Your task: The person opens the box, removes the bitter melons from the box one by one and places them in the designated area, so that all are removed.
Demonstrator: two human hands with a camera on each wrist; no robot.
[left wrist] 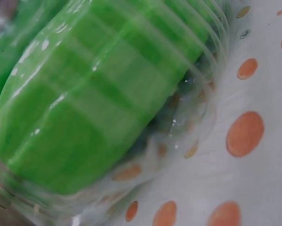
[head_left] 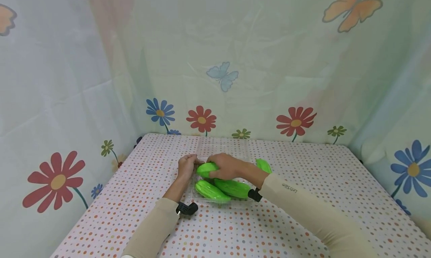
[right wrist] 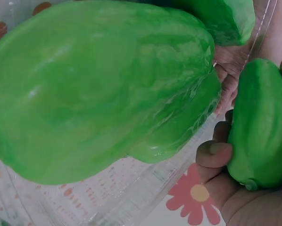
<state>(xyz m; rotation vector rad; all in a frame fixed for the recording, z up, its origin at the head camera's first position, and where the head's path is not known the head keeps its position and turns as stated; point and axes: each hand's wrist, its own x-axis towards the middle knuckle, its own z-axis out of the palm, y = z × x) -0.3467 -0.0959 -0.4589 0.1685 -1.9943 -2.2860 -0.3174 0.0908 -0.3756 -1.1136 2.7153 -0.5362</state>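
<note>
My right hand (head_left: 226, 166) grips a bright green cucumber (head_left: 206, 169) above the left back part of a clear plastic clamshell container (right wrist: 127, 200). In the right wrist view, the fingers curl round this cucumber (right wrist: 261, 127). My left hand (head_left: 186, 166) holds the container's left side near the back; its fingertips are partly hidden. Inside lie several more green cucumbers, among them one at the front left (head_left: 211, 191) and one beside it to the right (head_left: 232, 188). Through the ribbed clear wall, the left wrist view shows a cucumber (left wrist: 79, 113) close up.
Another green cucumber (head_left: 263, 165) lies to the right, partly behind the right forearm. The container's clear lid (head_left: 222, 146) lies open toward the back. A dotted cloth (head_left: 215, 235) covers the table, and a flower-printed curtain (head_left: 256, 101) hangs behind it.
</note>
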